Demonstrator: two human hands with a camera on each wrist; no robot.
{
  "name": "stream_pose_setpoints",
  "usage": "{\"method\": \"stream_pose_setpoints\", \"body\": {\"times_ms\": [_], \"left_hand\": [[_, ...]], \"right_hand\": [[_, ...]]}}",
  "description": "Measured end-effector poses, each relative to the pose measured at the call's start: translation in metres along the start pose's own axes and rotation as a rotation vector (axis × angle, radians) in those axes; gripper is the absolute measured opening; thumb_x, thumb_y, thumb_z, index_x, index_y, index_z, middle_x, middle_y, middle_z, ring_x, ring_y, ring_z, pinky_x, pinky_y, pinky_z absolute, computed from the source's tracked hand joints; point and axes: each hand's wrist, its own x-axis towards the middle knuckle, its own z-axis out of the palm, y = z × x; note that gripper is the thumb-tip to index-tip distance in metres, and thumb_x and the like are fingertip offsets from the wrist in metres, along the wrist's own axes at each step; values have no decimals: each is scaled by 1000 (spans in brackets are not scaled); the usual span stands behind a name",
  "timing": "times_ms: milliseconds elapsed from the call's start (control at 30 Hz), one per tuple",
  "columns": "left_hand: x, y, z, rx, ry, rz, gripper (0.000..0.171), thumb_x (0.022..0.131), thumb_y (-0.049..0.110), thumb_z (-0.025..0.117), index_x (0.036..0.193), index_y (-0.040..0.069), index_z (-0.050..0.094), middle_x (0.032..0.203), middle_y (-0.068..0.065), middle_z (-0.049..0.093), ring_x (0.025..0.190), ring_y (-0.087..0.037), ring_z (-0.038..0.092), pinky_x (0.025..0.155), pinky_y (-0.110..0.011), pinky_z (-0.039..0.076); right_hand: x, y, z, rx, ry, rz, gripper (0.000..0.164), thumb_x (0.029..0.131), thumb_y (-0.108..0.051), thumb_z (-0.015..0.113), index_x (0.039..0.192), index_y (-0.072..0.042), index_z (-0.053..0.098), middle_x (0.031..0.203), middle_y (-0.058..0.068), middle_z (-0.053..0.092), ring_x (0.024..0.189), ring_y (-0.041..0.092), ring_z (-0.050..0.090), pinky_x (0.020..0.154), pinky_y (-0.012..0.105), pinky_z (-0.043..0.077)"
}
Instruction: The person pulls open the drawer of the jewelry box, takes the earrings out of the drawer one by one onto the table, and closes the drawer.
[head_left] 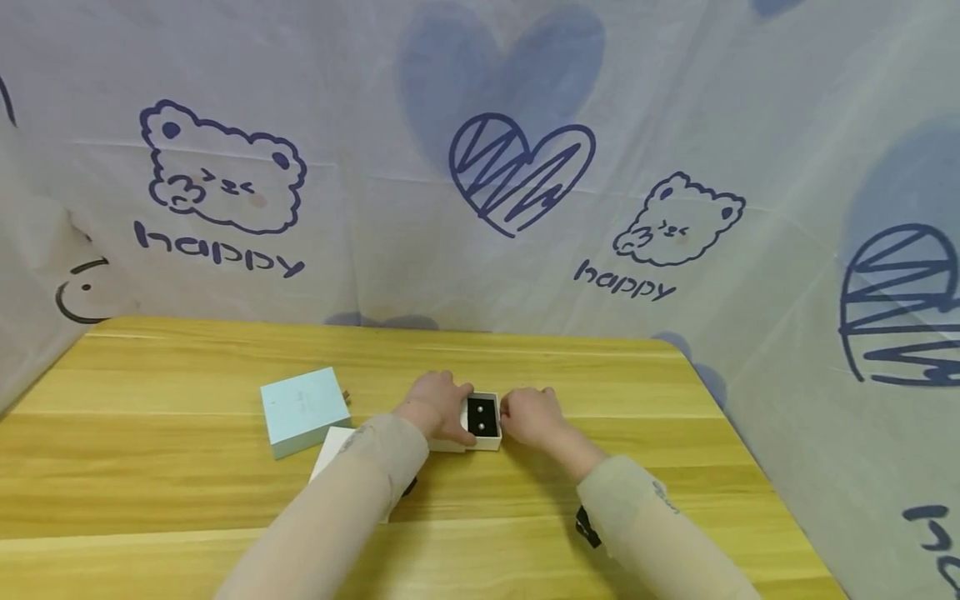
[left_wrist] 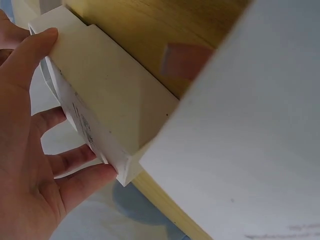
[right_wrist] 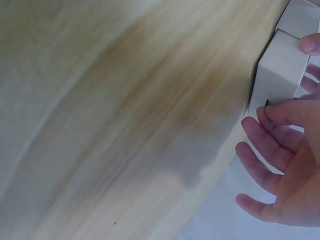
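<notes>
A small white drawer-style jewelry box (head_left: 486, 444) lies on the table with its inner tray partly out. Two round, shiny stud earrings (head_left: 480, 409) sit on the tray's black insert (head_left: 491, 414). My left hand (head_left: 437, 407) grips the outer sleeve (left_wrist: 107, 90), thumb on one side face and fingertips along the printed face. At the tray's end, my right hand (head_left: 532, 417) pinches a short black pull tab (right_wrist: 267, 103) between thumb and index finger. Its other fingers (right_wrist: 260, 167) are spread loosely beside the box.
To the left stands a light blue box (head_left: 303, 407), a bit of brown ribbon (head_left: 347, 397) at its side. Partly behind my left forearm lies a white flat-sided item (head_left: 327, 450); a large white panel (left_wrist: 245, 125) fills the left wrist view's right side. A printed cloth (head_left: 360, 208) hangs behind the table.
</notes>
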Motion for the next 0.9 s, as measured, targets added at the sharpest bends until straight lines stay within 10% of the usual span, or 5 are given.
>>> {"method": "stream_pose_setpoints", "body": {"times_ms": [233, 900], "left_hand": [[0, 0, 0, 42, -9, -9, 67, 73, 57, 69, 126, 20, 53, 107, -9, 57, 96, -23, 55, 90, -34, 46], [3, 1, 2, 122, -47, -15, 76, 74, 66, 63, 135, 24, 47, 114, -9, 56, 100, -24, 55, 89, -33, 48]], "right_hand": [[2, -2, 1, 56, 155, 2, 14, 84, -12, 61, 96, -10, 68, 97, 8, 68, 92, 26, 60, 80, 44, 46], [6, -21, 4, -34, 180, -77, 10, 85, -23, 68, 84, -14, 73, 117, 10, 60, 112, 30, 48, 88, 46, 46]]}}
